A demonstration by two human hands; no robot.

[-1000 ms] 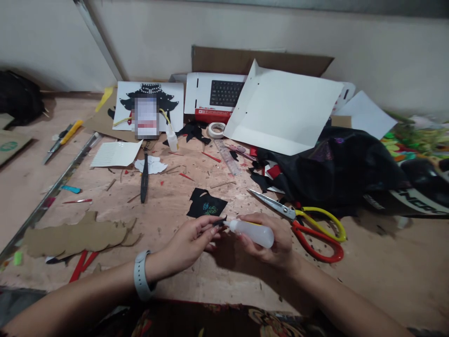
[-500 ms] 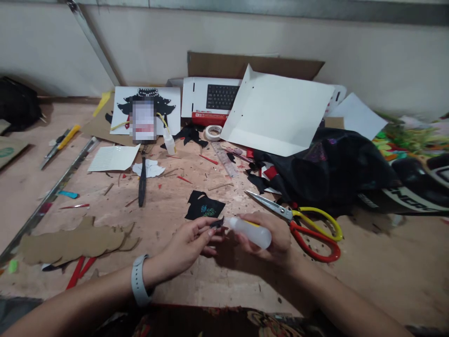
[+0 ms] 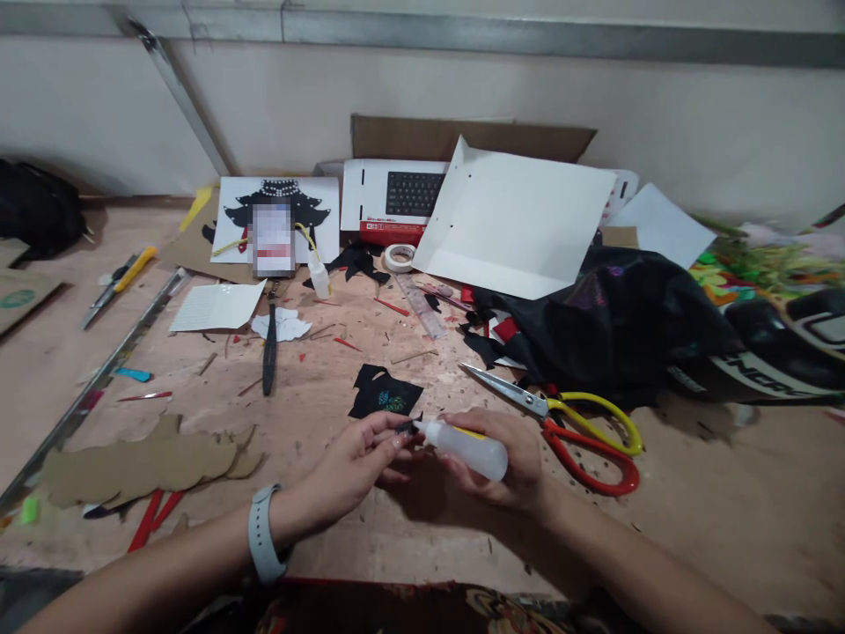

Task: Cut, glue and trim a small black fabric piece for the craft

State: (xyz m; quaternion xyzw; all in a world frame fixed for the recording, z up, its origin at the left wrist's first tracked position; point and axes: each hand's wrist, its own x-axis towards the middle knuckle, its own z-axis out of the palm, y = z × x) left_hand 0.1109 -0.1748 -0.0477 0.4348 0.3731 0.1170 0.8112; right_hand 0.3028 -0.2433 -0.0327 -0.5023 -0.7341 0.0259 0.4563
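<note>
Left hand (image 3: 360, 460) pinches a black scrap (image 3: 406, 427), right hand (image 3: 520, 453) grips a bottle (image 3: 468, 451), and a pale band (image 3: 769, 377) reads partly "NC".

At lower centre, the translucent cylindrical squeeze bottle (image 3: 475, 452) is smooth plastic. Right of centre, the long scissors (image 3: 533, 402) have shiny metal blades (image 3: 498, 384) and glossy red and yellow handles (image 3: 635, 475). The pale wooden tabletop (image 3: 370, 546) looks matt and scuffed.

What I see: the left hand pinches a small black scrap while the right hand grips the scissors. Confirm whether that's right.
No: in the head view, the right hand grips a translucent bottle; the scissors lie on the table. The left hand pinches a small black scrap.
</note>
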